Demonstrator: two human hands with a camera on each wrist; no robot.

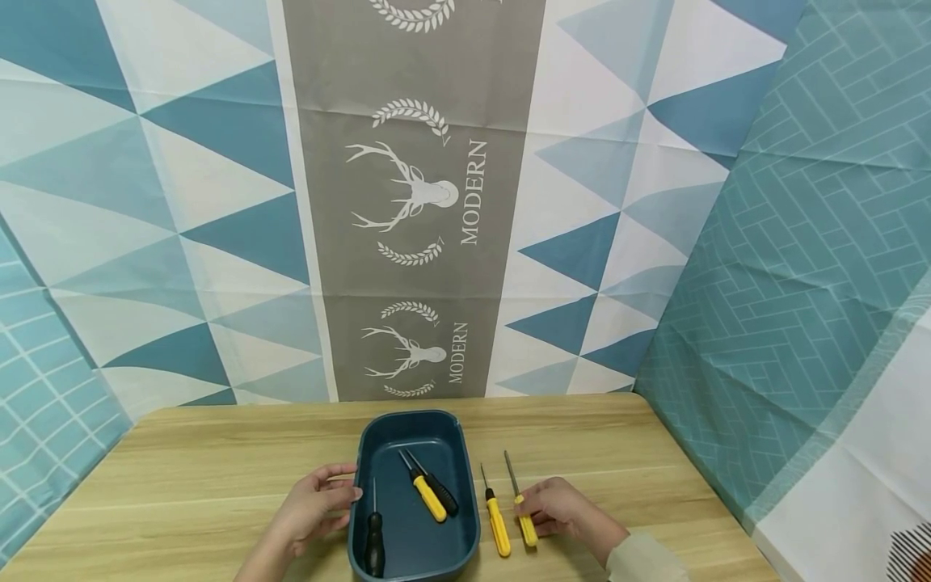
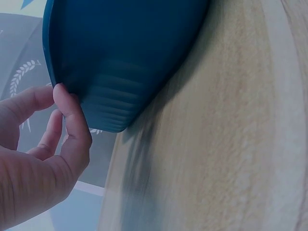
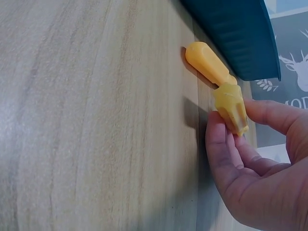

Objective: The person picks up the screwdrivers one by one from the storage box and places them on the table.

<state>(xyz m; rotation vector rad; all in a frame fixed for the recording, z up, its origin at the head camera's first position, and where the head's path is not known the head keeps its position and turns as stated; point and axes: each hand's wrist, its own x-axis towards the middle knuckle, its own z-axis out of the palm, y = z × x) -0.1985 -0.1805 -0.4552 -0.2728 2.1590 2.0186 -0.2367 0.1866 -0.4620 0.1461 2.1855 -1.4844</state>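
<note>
My left hand (image 1: pixel 316 505) is at the left side of a dark blue tray (image 1: pixel 468 485), thumb and finger pinching its rim; the left wrist view shows the grip on the tray wall (image 2: pixel 120 62). My right hand (image 1: pixel 560 509) holds a screwdriver with a yellow handle (image 3: pixel 230 107), its shaft pointing away. Just left of it, a second yellow-handled screwdriver (image 1: pixel 498 525) lies on the table beside the tray. Inside the tray lie a black-handled screwdriver (image 1: pixel 374 546) at the left, a yellow-and-black one (image 1: pixel 429 497), and another black-handled tool (image 1: pixel 444 495) against it.
The wood-grain table (image 1: pixel 218 485) runs back to a wall hung with patterned cloth (image 1: pixel 414 242). A teal cloth (image 1: pixel 800 283) hangs along the right side, and a light blue checked one (image 1: pixel 51 420) along the left.
</note>
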